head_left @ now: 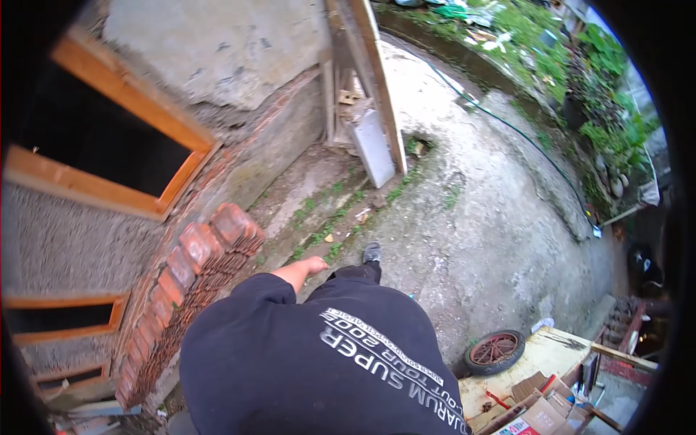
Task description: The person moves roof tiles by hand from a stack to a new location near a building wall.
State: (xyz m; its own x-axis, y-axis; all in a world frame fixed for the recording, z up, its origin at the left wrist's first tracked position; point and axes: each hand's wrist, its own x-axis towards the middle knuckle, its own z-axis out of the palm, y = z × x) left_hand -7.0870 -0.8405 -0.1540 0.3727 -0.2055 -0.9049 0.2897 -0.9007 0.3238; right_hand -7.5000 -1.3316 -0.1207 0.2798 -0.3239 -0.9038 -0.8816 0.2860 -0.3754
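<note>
My left hand (317,265) hangs beside my body, just past the short sleeve of the dark shirt (312,355) with pale lettering. Its fingers look curled in, and no object shows in it. It touches nothing that I can see. Below it lies the ground with small green weeds (333,251), and one shoe (371,252) shows to its right. My right hand is outside the view.
Stacked red roof tiles (199,243) line the wall at left, near orange window frames (177,185). Ahead, boards (380,87) and a pale slab (373,148) lean by the wall. A hose (518,132) crosses the concrete. A wheel (495,351) and cardboard (540,413) are lower right.
</note>
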